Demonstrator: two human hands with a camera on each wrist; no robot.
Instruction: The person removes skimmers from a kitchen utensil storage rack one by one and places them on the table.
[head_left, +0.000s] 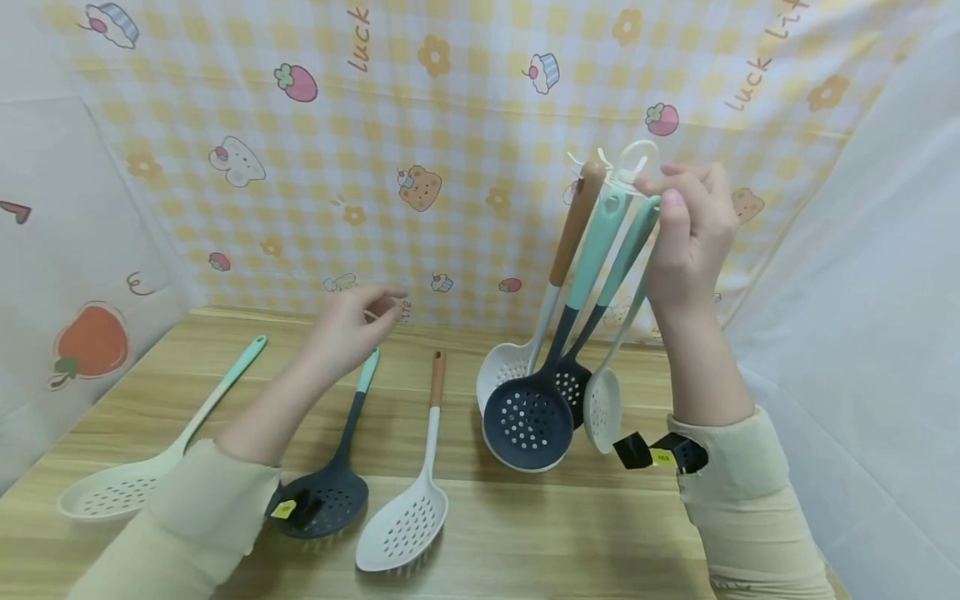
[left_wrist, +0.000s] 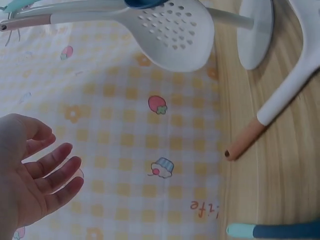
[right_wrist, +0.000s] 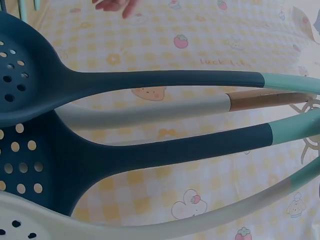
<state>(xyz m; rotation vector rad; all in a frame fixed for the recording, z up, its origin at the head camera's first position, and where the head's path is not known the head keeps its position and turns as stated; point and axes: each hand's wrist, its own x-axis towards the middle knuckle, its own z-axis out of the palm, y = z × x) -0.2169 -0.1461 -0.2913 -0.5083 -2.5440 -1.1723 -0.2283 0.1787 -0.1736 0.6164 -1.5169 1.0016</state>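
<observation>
A white utensil stand with a ring top [head_left: 624, 173] and hooks rises at the right; its round base [left_wrist: 254, 45] shows in the left wrist view. From it hang a white ladle-shaped strainer with a wooden handle [head_left: 576, 225], a dark skimmer [head_left: 528, 423] and a second dark one [head_left: 573, 387], both with mint handles. My right hand [head_left: 693, 229] is at the hooks, thumb and forefinger pinching the handle top of a cream skimmer [head_left: 603, 408], its end hidden behind the fingers. My left hand [head_left: 356, 325] hovers left of the stand, fingers loosely bent around nothing.
On the wooden table [head_left: 510, 533] lie a cream slotted spoon [head_left: 120, 490], a dark skimmer [head_left: 341, 492] and a white slotted turner with a wooden handle [head_left: 405, 525]. A yellow checked cloth [head_left: 480, 108] hangs behind, with white sheeting [head_left: 862, 333] at the right.
</observation>
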